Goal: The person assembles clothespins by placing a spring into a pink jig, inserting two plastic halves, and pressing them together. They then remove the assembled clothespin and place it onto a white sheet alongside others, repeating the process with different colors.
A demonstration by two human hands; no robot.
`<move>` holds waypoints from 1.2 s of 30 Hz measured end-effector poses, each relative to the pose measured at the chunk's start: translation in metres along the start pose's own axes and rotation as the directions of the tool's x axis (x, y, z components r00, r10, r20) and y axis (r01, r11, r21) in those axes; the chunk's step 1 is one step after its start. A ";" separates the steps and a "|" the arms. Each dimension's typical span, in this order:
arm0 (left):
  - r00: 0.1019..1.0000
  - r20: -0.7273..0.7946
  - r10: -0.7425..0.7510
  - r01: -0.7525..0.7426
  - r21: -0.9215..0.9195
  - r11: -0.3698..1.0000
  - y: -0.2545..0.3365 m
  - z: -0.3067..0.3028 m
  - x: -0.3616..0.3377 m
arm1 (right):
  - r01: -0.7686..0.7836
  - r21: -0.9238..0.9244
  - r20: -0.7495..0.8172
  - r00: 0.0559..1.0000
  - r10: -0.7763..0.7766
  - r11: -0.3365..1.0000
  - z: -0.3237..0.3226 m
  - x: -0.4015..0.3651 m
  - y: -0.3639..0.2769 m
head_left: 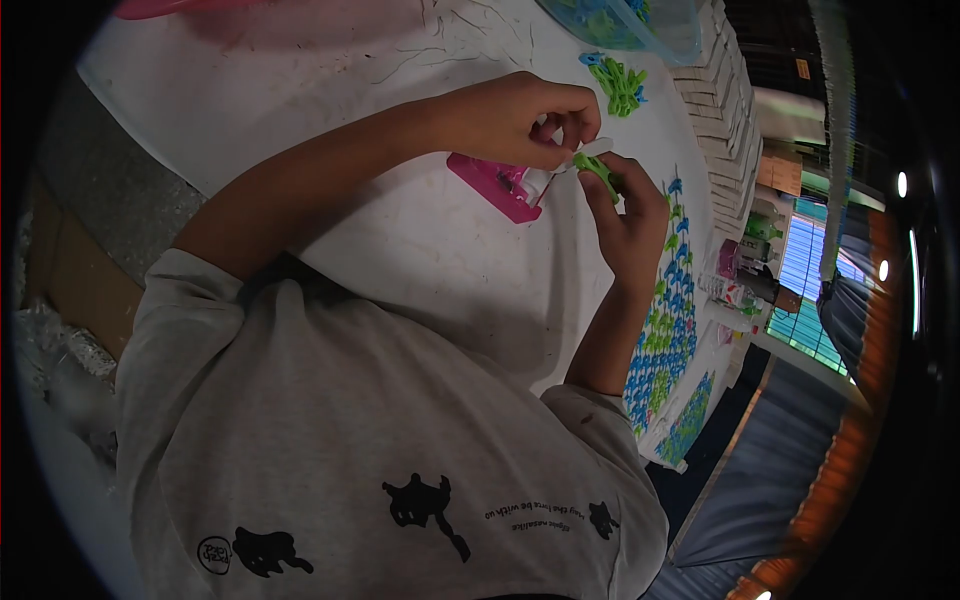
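Note:
My right hand (pixel 635 205) pinches a small green plastic clip (pixel 597 174) between thumb and fingers. Close against it, my left hand (pixel 535 120) has its thumb and fingertips drawn together; whatever they grip is too small to make out. A short whitish strip (pixel 597 147) shows at the clip, between both hands. Just below my left hand, a bright pink tape dispenser (pixel 495 190) with a white roll sits on the white tabletop (pixel 400 250), partly hidden by the fingers.
A loose pile of green and blue clips (pixel 622 86) lies beyond my hands, near a translucent blue basin (pixel 640 30). Rows of blue and green clips (pixel 665 330) cover the right side. White stacked boxes (pixel 715 110) and bottles (pixel 730 292) stand farther right. A pink basin (pixel 150 8) is at top left.

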State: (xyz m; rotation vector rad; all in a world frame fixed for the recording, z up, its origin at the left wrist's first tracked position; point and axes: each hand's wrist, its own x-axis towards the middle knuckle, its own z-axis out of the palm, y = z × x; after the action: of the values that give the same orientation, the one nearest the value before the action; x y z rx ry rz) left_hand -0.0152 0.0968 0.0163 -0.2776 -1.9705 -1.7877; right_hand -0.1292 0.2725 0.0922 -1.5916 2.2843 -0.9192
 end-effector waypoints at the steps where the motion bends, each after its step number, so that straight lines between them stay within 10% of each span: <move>1: 1.000 -0.002 0.013 -0.013 0.008 1.000 0.000 -0.001 0.000 | 0.001 0.000 0.001 1.000 -0.001 1.000 0.001 0.000 0.001; 36: 0.994 -0.082 -0.075 0.068 -0.086 0.994 0.010 -0.003 0.001 | -0.104 0.235 0.008 0.994 0.106 0.966 0.004 -0.002 0.005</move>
State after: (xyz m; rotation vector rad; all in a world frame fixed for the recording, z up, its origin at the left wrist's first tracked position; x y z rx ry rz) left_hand -0.0111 0.0953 0.0253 -0.1571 -1.8721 -1.8973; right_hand -0.1300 0.2737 0.0857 -1.3580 2.1454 -1.1195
